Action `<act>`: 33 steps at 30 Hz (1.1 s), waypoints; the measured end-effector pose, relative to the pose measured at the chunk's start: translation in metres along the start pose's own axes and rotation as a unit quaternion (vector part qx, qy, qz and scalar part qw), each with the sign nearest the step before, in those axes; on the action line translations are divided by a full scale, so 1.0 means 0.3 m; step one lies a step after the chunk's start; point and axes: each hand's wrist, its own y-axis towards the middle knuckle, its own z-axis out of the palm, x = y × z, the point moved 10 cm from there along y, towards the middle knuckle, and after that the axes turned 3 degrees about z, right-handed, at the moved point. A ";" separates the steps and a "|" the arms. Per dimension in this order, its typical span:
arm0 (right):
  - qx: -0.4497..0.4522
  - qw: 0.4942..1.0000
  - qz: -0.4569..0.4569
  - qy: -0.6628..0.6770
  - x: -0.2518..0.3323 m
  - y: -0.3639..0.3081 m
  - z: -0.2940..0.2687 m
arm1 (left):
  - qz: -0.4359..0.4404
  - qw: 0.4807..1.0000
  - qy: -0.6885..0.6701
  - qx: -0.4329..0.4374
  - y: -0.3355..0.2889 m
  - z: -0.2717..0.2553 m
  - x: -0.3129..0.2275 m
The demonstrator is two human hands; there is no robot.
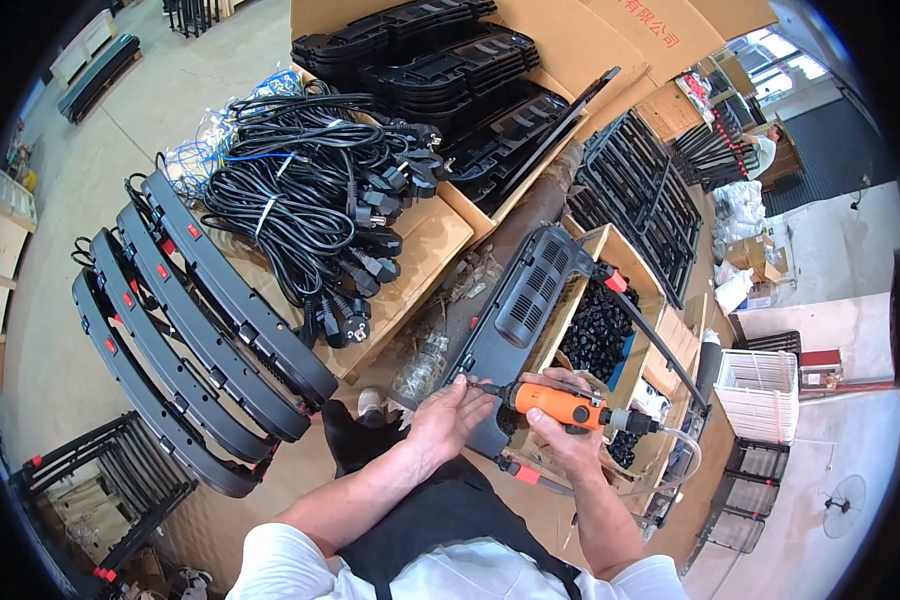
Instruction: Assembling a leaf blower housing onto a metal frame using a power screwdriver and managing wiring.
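My right hand is closed around an orange air screwdriver, whose dark bit points left. Beside the bit's tip is my left hand, its fingertips drawn together; whatever they pinch is too small to make out. Just beyond both hands lies a long black plastic housing with a raised, slotted vent cover. It slants across a wooden crate, within a black frame with red end pieces. A clear hose curves away from the tool's rear coupling.
Small black parts fill a crate compartment. At left stand several curved black housings with red switches. Bundled black power cords lie on cardboard, near a large carton of black plastic panels. Black metal frames stand beyond; another person is at far right.
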 end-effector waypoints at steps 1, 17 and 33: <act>-0.002 1.000 0.006 0.012 -0.006 -0.002 0.001 | 0.000 1.000 0.001 -0.001 0.002 -0.007 -0.001; -0.002 0.997 -0.024 -0.071 -0.043 0.037 0.084 | 0.000 0.999 -0.038 0.034 0.004 0.032 -0.002; -0.037 0.996 -0.009 -0.075 -0.029 0.013 0.101 | 0.022 0.997 0.071 0.007 -0.003 -0.001 -0.002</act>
